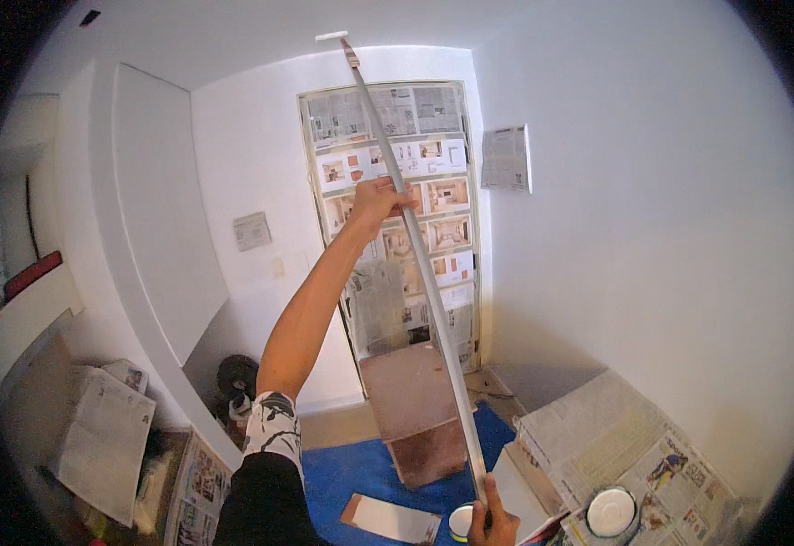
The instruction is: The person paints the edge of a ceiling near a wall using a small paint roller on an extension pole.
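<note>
My left hand (377,202) is closed around the middle of a long grey extension pole (433,305), high in the centre of the view. My right hand (495,517) grips the pole's lower end near the bottom edge. A white paint roller (331,36) at the pole's top is up at the white ceiling (233,27), near where it meets the far wall; whether it touches is unclear. Behind the pole stands a door (452,237) covered with taped newspapers and printed pages.
A white cabinet (156,209) is on the left, with newspapers (106,437) below and a dark fan (238,373) beside it. A brown board (406,382) stands on blue sheeting (342,487). Newspaper-covered surfaces (597,437) and a white round lid (610,508) are at lower right.
</note>
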Motion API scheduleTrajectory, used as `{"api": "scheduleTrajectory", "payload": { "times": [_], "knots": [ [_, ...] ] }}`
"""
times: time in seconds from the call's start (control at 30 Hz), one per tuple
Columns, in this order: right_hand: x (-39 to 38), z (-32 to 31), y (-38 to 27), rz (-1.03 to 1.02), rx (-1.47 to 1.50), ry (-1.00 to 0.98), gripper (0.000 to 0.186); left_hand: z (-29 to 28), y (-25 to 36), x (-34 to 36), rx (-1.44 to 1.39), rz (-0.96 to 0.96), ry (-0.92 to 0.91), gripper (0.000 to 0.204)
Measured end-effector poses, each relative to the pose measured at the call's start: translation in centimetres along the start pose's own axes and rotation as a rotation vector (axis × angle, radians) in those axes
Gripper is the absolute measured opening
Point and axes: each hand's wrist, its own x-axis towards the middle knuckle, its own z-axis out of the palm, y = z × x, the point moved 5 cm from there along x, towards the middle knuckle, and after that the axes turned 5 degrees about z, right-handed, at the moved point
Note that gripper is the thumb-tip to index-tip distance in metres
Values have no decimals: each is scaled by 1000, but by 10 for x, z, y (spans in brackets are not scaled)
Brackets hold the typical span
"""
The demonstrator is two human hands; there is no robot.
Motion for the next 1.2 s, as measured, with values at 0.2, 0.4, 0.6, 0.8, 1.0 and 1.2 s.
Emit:
{"api": "scheduleTrajectory", "payload": {
  "times": [0.2, 0.4, 0.6, 0.8, 1.0, 1.2],
  "knots": [
    [101, 80, 19, -40, -12, 14, 44, -52, -71, 97, -47, 13, 66, 28],
    [144, 110, 28, -39, 3, -22, 44, -59, -108, 124, 56, 8, 29, 30],
    [138, 103, 46, 42, -79, -67, 43, -63, -143, 102, -13, 26, 20, 32],
    [114, 117, 56, 11, -55, -78, 44, -76, -143, 79, 27, -18, -12, 33],
    [129, 149, 41, -197, -33, -16, 48, -115, -144, 91, 28, -22, 86, 32],
    [133, 160, 27, -195, -15, 42, 47, -122, -139, 102, 7, -4, 58, 37]
  ]
}}
